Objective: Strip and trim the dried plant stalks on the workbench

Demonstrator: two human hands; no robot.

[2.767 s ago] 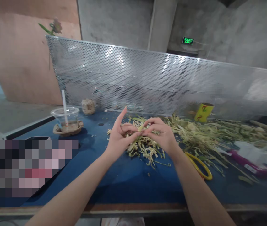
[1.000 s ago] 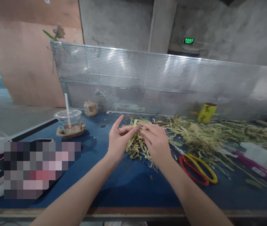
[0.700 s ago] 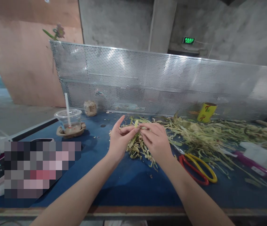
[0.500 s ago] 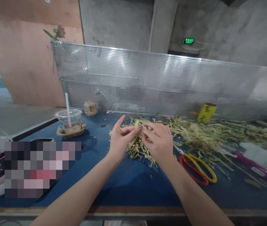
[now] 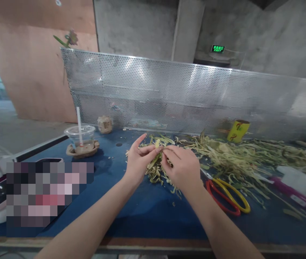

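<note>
My left hand [image 5: 139, 161] and my right hand [image 5: 183, 164] meet fingertip to fingertip above a loose pile of pale green plant pieces [image 5: 157, 174]. Thumb and fingers of each are pinched together on a small plant piece [image 5: 157, 143], mostly covered by the fingertips. The left index finger sticks up, away from the pinch. On the right hand, the fingers curl inward, partly hidden behind its back. Beside the right wrist lie scissors [image 5: 227, 196] with one red and one yellow handle, their blades partly hidden.
A large heap of stripped leaves and stalks [image 5: 231, 158] spreads along the right. Behind stand a yellow tin [image 5: 238, 131] and a perforated metal screen [image 5: 147, 90]. Left are a plastic cup with straw [image 5: 79, 133] in a cardboard holder and a pixelated area. A purple-and-white object [image 5: 298, 190] lies far right.
The right hand has turned slightly, its fingers curling in more and its back showing more. The left hand keeps its pinch. The whole view has shifted a little.
</note>
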